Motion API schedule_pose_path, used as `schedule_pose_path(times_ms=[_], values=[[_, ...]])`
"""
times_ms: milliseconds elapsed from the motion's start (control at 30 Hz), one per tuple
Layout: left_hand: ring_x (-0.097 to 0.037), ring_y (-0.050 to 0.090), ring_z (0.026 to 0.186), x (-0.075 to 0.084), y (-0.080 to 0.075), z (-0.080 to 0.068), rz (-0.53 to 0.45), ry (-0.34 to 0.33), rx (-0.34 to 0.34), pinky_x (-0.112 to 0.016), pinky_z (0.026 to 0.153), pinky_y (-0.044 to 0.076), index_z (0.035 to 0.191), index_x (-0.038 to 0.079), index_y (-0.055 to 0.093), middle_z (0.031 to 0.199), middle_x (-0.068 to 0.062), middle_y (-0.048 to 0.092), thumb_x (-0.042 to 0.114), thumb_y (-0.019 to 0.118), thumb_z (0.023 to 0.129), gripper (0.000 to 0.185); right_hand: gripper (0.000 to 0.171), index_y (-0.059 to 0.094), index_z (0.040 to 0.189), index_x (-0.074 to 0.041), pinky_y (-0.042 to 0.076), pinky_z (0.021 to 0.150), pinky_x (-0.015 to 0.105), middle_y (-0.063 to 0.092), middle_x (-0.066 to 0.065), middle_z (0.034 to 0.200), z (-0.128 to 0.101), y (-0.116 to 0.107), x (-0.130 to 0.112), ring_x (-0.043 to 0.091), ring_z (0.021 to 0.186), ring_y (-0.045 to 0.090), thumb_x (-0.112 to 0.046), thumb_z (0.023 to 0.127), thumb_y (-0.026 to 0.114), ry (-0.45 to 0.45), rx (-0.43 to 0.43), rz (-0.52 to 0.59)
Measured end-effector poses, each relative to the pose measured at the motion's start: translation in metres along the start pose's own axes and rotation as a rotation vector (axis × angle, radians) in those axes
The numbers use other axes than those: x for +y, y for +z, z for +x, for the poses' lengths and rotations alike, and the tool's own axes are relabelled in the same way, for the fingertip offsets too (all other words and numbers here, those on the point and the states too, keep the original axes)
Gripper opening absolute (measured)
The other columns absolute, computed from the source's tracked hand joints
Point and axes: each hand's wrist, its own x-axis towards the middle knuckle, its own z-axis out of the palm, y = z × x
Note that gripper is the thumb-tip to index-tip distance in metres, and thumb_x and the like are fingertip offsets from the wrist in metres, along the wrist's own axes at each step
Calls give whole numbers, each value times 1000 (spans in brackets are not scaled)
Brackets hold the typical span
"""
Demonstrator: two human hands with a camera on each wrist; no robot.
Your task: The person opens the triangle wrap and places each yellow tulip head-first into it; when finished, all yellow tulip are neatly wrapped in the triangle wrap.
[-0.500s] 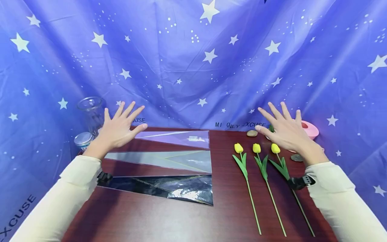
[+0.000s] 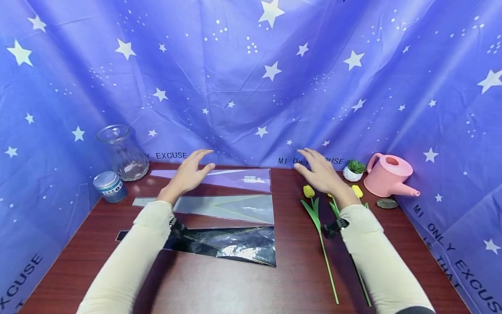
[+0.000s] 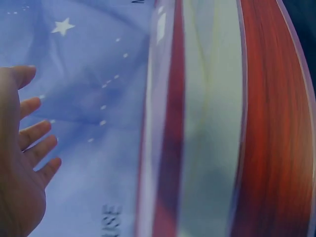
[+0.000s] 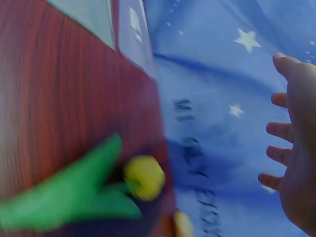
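Note:
My left hand (image 2: 186,176) is held up over the table with its fingers extended and nothing in it. Below it lie three tapering flat plastic sleeves: a purple one (image 2: 235,178), a grey one (image 2: 239,208) and a shiny black one (image 2: 204,239). My right hand (image 2: 324,176), also empty with fingers extended, hovers above several yellow tulips. The leftmost tulip (image 2: 309,191) shows whole, while the right hand and forearm cover parts of the others. In the right wrist view a yellow tulip head (image 4: 144,177) and green leaves appear blurred, apart from the fingers.
At the back left stand a glass vase (image 2: 127,159) and a blue jar (image 2: 110,187) with a silver lid. A small potted plant (image 2: 354,170), a pink watering can (image 2: 386,176) and a dark stone (image 2: 387,203) sit at the back right. A starry blue curtain (image 2: 235,78) encloses the table (image 2: 219,288).
Both hands have moved inward, towards each other, and their spread fingers have drawn closer together. The vase, jar, potted plant and watering can are now uncovered. The sleeves and tulips have stayed put.

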Motion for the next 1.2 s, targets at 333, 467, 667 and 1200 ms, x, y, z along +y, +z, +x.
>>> schedule_pose_path(times_ms=[333,467,667,1200], values=[[-38,50,140,3,57,21,-178,-77,17,-57,118,37,144,11,59,149,-17,55,32,61,102,47,45,57,145,-10,42,109,54,60,18,139,33,78,-8,36,129,55,-29,105,59,67,25,262],[-37,56,133,6,72,25,-237,-93,30,-54,114,41,139,8,63,139,-17,62,26,62,100,43,32,68,131,-9,48,96,45,69,15,120,43,108,-6,30,109,61,-21,102,63,110,82,315],[-36,56,134,8,87,28,-287,-113,15,-52,116,40,135,8,66,137,-16,65,25,62,98,41,29,72,125,-8,46,84,36,70,11,104,46,131,-1,25,92,61,-19,99,67,173,76,356],[-32,67,119,14,115,40,-294,-161,-5,-47,107,49,127,8,73,130,-14,72,12,72,93,34,18,82,110,-14,50,81,39,73,7,105,48,151,-6,25,86,65,-22,97,72,191,207,219]])
